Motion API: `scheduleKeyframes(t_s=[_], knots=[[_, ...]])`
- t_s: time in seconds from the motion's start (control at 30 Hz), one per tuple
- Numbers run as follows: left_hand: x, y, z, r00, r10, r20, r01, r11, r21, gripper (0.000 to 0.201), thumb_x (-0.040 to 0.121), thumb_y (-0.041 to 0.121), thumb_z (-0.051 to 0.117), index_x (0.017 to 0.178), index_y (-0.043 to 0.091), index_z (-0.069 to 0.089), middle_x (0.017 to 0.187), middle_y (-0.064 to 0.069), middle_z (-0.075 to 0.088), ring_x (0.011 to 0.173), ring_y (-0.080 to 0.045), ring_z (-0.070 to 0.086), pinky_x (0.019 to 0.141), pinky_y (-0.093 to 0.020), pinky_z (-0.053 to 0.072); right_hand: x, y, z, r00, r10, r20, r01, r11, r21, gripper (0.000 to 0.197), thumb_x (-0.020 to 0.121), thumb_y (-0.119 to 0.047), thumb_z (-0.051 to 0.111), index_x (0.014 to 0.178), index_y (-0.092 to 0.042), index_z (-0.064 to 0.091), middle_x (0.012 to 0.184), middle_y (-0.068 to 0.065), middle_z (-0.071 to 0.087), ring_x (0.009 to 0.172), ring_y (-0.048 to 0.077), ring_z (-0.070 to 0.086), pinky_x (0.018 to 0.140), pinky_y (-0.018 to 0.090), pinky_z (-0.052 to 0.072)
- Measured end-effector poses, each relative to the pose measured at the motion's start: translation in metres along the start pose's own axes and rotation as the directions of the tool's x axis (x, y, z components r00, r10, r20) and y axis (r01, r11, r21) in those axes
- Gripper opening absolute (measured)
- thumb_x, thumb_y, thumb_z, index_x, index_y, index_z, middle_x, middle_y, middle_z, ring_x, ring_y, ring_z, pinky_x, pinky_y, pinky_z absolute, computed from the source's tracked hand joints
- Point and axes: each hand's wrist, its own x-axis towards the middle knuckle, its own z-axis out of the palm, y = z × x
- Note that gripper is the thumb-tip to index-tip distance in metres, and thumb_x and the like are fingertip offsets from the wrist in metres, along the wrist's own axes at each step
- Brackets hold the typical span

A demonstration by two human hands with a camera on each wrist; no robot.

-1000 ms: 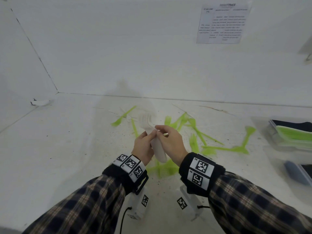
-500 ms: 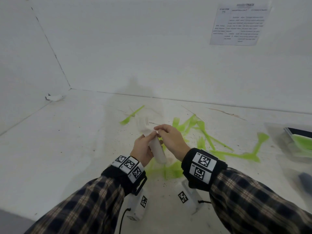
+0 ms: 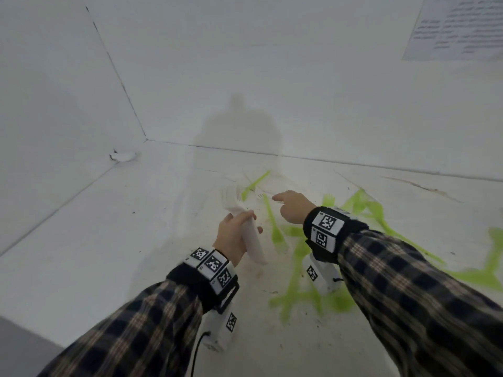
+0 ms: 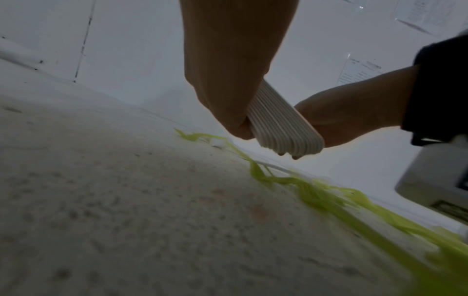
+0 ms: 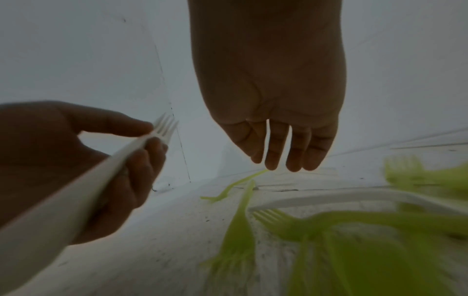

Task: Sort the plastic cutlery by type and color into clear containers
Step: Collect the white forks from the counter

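**Above the scattered forks, one hand full and one reaching**

On the white counter [image 3: 81, 254], green forks [image 3: 307, 292] lie strewn in a loose, overlapping heap, with at least one white fork [image 5: 329, 197] among them. The left hand [image 3: 234, 238] grips a thick stack of white forks [image 3: 251, 240]; the fingers [image 5: 142, 160] curl round the handles while the tines fan out above the fist. The left wrist view shows the handle ends [image 4: 286, 130] nested tightly, ridged edge to edge. The right hand [image 3: 292, 206] hovers ahead of the stack, fingers [image 5: 293, 148] loose, almost straight and holding nothing, pointed down toward the cutlery at the far edge of the heap. No clear container shows in any view.

The likely step is picking another white fork to add to the stack. Several things could spoil it. The white fork lies partly under or against green ones, so a careless pinch could bring up a green fork as well and mix the colours. White plastic on a white counter is hard to see, so one may be missed. The stack looks full for one hand; pushing another handle in could splay the bundle, and a slackened grip would drop it back into the heap. The wrist views are blurred, so exact contact among the forks cannot be told.
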Motion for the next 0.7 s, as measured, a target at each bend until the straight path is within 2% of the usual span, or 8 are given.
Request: scheduleKeyframes(t_s=[0.1, 0.27, 0.33, 0.4, 0.5, 0.53, 0.6, 0.7], knots=[[0.009, 0.003, -0.005, 1.0, -0.009, 0.018, 0.009, 1.0, 0.005, 0.004, 0.091, 0.007, 0.055, 0.09, 0.01, 0.053, 0.074, -0.003, 0.053, 0.058, -0.023, 0.052, 0.055, -0.029, 0.045, 0.023, -0.008, 0.0, 0.997, -0.039, 0.073, 0.051, 0.983, -0.177, 0.062, 0.09, 0.002, 0.033, 0.147, -0.022, 0.027, 0.155, 0.002, 0.022, 0.141, 0.027, 0.024, 0.113, 0.04, 0.027], [0.027, 0.009, -0.008, 1.0, -0.022, 0.022, 0.021, 0.998, 0.057, 0.004, 0.091, 0.01, 0.057, 0.092, 0.011, 0.054, 0.074, -0.002, 0.055, 0.058, -0.022, 0.055, 0.057, -0.029, 0.046, 0.05, -0.016, -0.002, 0.987, -0.055, 0.151, 0.109, 0.92, -0.377, 0.066, 0.091, 0.005, 0.028, 0.15, -0.024, 0.018, 0.158, -0.009, 0.011, 0.139, 0.028, 0.023, 0.111, 0.042, 0.029], [0.033, 0.011, -0.007, 0.999, -0.03, 0.028, 0.028, 0.997, 0.067, 0.005, 0.091, 0.01, 0.057, 0.093, 0.011, 0.054, 0.075, -0.002, 0.056, 0.057, -0.021, 0.055, 0.055, -0.028, 0.046, 0.054, -0.019, -0.002, 0.984, -0.05, 0.172, 0.126, 0.875, -0.468, 0.063, 0.092, 0.004, 0.027, 0.149, -0.023, 0.021, 0.157, -0.008, 0.015, 0.136, 0.029, 0.026, 0.109, 0.042, 0.032], [0.037, 0.013, -0.005, 0.999, -0.036, 0.038, 0.033, 0.996, 0.081, 0.007, 0.09, 0.01, 0.058, 0.095, 0.01, 0.053, 0.076, -0.002, 0.056, 0.057, -0.021, 0.055, 0.053, -0.027, 0.046, 0.059, -0.022, -0.002, 0.985, -0.054, 0.162, 0.13, 0.852, -0.507, 0.055, 0.094, 0.001, 0.03, 0.143, -0.022, 0.037, 0.15, 0.0, 0.031, 0.132, 0.029, 0.032, 0.107, 0.039, 0.034], [0.043, 0.012, -0.003, 0.998, -0.04, 0.048, 0.035, 0.994, 0.103, 0.011, 0.09, 0.011, 0.059, 0.099, 0.009, 0.053, 0.077, -0.001, 0.057, 0.056, -0.021, 0.057, 0.053, -0.027, 0.046, 0.069, -0.024, -0.002, 0.978, -0.13, 0.165, 0.184, 0.908, -0.376, 0.039, 0.093, -0.005, 0.038, 0.122, -0.019, 0.06, 0.133, 0.002, 0.053, 0.122, 0.023, 0.049, 0.101, 0.036, 0.042], [0.044, 0.012, -0.003, 0.998, -0.037, 0.046, 0.032, 0.994, 0.106, 0.013, 0.09, 0.011, 0.059, 0.101, 0.009, 0.053, 0.078, -0.001, 0.057, 0.056, -0.021, 0.058, 0.053, -0.027, 0.046, 0.071, -0.024, -0.003, 0.974, -0.156, 0.162, 0.202, 0.924, -0.325, 0.038, 0.093, -0.005, 0.039, 0.12, -0.019, 0.062, 0.129, 0.002, 0.056, 0.119, 0.021, 0.051, 0.1, 0.035, 0.043], [0.046, 0.011, -0.002, 0.999, -0.036, 0.041, 0.032, 0.994, 0.101, 0.013, 0.09, 0.011, 0.059, 0.102, 0.01, 0.054, 0.078, -0.002, 0.057, 0.057, -0.021, 0.058, 0.055, -0.028, 0.046, 0.072, -0.022, -0.004, 0.974, -0.187, 0.125, 0.218, 0.925, -0.31, 0.044, 0.092, 0.0, 0.038, 0.125, -0.022, 0.057, 0.129, 0.003, 0.052, 0.117, 0.021, 0.051, 0.095, 0.033, 0.045], [0.046, 0.01, -0.001, 0.998, -0.048, 0.046, 0.044, 0.995, 0.091, 0.006, 0.089, 0.01, 0.059, 0.093, 0.012, 0.055, 0.078, -0.002, 0.057, 0.058, -0.022, 0.057, 0.057, -0.03, 0.045, 0.073, -0.018, -0.002, 0.967, -0.24, 0.086, 0.252, 0.85, -0.463, 0.049, 0.093, 0.002, 0.041, 0.13, -0.028, 0.052, 0.13, 0.0, 0.045, 0.115, 0.022, 0.051, 0.081, 0.029, 0.042]])
